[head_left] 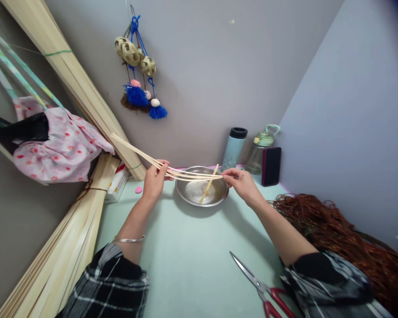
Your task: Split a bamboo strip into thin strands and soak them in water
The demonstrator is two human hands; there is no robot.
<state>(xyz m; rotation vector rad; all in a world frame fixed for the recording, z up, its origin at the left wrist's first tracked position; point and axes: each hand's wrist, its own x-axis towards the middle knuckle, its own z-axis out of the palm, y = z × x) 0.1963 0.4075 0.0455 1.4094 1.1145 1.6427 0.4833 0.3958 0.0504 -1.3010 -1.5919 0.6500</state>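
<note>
Several thin, pale bamboo strips (192,177) stretch between my two hands, sagging slightly over a metal bowl (202,204). My left hand (155,180) is closed around them part way along, and their far ends stick out up and to the left. The right ends are pinched in the fingertips of my right hand (240,183). Inside the bowl a short yellowish strip (209,185) leans against the back rim. What else the bowl contains is hard to make out.
Red-handled scissors (260,287) lie open at the front right. Big strip bundles (82,101) lean at left beside a pink cloth bag (59,150). A tumbler (234,148), a green-lidded bottle (257,154) and a phone (271,166) stand behind. Brown cord (338,234) is heaped at right.
</note>
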